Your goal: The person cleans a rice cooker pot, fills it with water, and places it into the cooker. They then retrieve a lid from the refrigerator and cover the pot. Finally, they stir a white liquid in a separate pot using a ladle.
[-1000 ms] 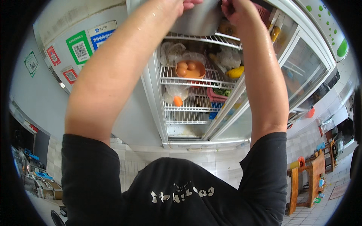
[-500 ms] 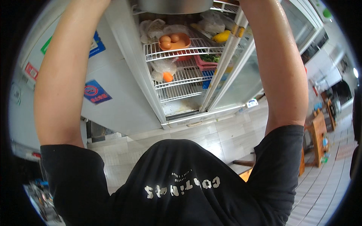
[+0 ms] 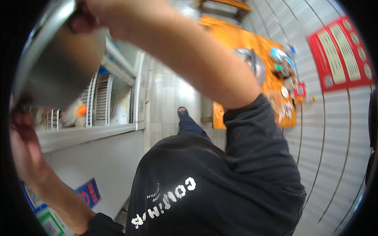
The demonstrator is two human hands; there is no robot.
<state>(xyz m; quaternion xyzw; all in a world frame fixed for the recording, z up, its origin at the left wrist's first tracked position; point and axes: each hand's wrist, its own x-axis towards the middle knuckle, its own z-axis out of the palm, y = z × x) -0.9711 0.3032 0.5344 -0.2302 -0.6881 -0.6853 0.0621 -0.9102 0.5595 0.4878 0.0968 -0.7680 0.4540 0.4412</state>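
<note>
A large round metal basin or pot (image 3: pixel 63 70) hangs at the upper left, blurred, in front of the open fridge. My right hand (image 3: pixel 88 19) grips its far rim, the arm stretched across to the left. My left hand (image 3: pixel 25 133) holds the near side, at the picture's left edge. Most of the fingers are smeared or hidden by the vessel, and I cannot see into it. Just past it show the white wire shelves (image 3: pixel 98 98) of the fridge, with an orange thing (image 3: pixel 82 110) by a plastic bag.
To the right stands a wooden table (image 3: pixel 226 33) with a metal pot (image 3: pixel 258 65), packets (image 3: pixel 279 57) and small containers on it. A red poster (image 3: pixel 342 55) hangs on the white wall. The fridge's grey side panel (image 3: pixel 98 157) is close on my left. My foot (image 3: pixel 182 111) is on the tiled floor.
My body has turned right, so the fridge now lies to the left and the table has come into view. The metal vessel has come lower and further into sight, with both hands on it.
</note>
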